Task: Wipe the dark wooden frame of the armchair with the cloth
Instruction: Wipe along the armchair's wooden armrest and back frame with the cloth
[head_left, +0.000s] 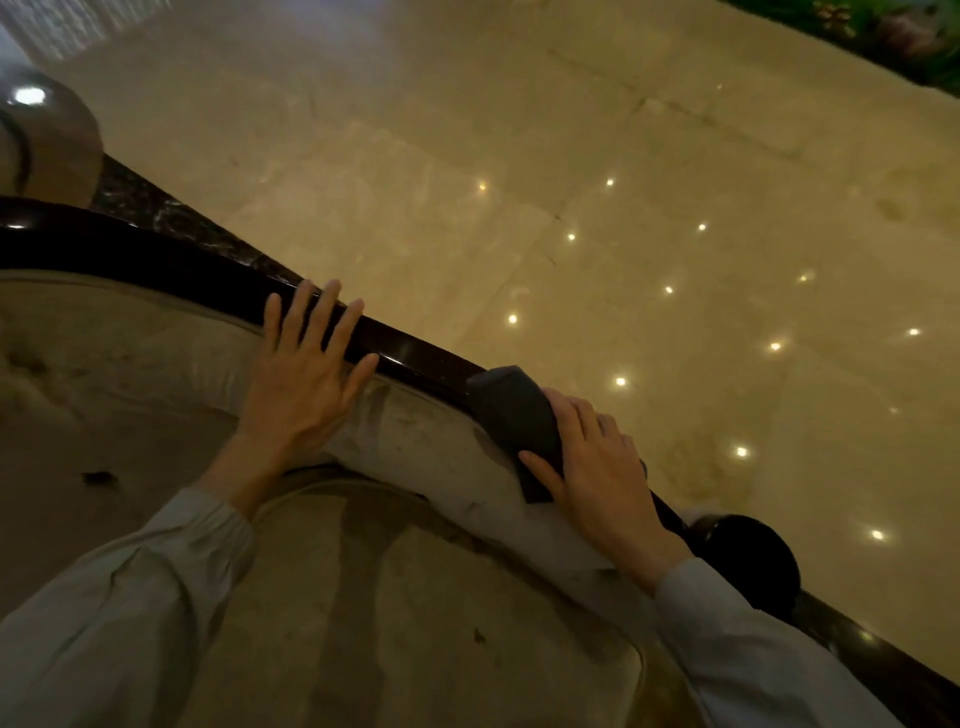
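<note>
right hand (597, 467) grip pressing dark cloth (514, 415) onto wooden frame (415, 358), left hand (301, 374) flat, fingers spread, beside it

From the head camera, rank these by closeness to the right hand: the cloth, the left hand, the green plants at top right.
1. Cloth: under the right hand, on the frame.
2. Left hand: further left, flat across the same frame.
3. Plants: far across the floor, top right corner.

The cloth (514, 421) covers a stretch of the frame (415, 358), and the right hand (602, 467) hides the cloth's lower part; the armchair's seat (415, 623) runs off the bottom edge
</note>
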